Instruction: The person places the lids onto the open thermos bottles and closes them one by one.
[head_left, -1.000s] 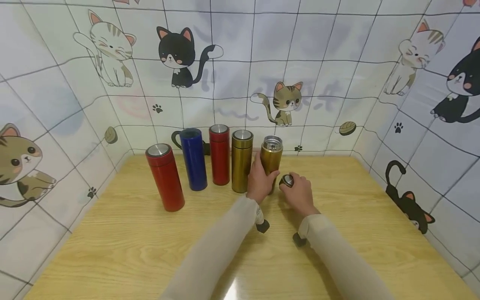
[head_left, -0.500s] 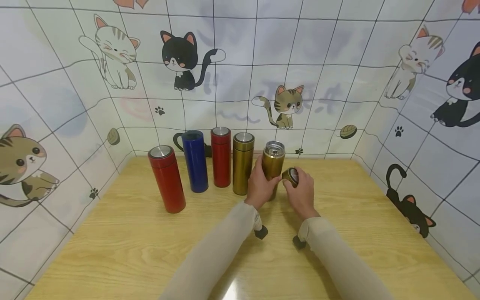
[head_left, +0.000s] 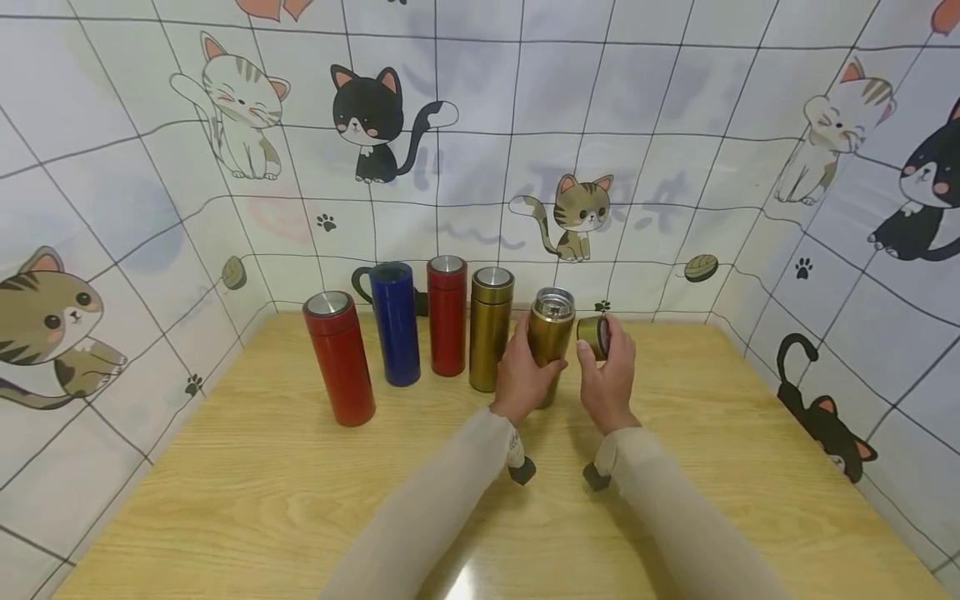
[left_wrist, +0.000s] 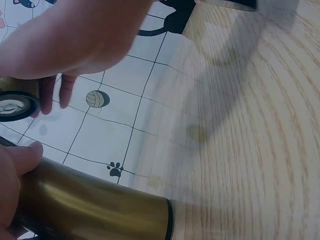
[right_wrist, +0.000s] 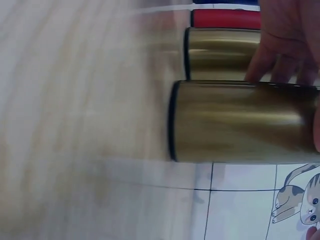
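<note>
In the head view my left hand (head_left: 522,379) grips an upright gold thermos (head_left: 552,329). Its mouth is uncovered, showing a bare steel rim. My right hand (head_left: 611,382) holds the thermos's gold lid (head_left: 592,338) just right of the mouth, apart from it and tipped on its side. The left wrist view shows the lid (left_wrist: 20,107) with its dark-edged end outward, and the thermos body (left_wrist: 95,205) under my left thumb. In the right wrist view the thermos (right_wrist: 240,122) lies across the picture, my left fingers (right_wrist: 282,65) behind it.
Left of the held thermos stand a lidded gold thermos (head_left: 491,333), a red one (head_left: 447,321), a blue mug with a handle (head_left: 396,325) and a larger red thermos (head_left: 341,367). All are on the wooden table (head_left: 285,500), before a cat-patterned wall covering (head_left: 465,150).
My right hand has lifted the lid slightly and turned it from top-up onto its side. The left hand keeps its grip on the thermos. The head view has shifted a little.
</note>
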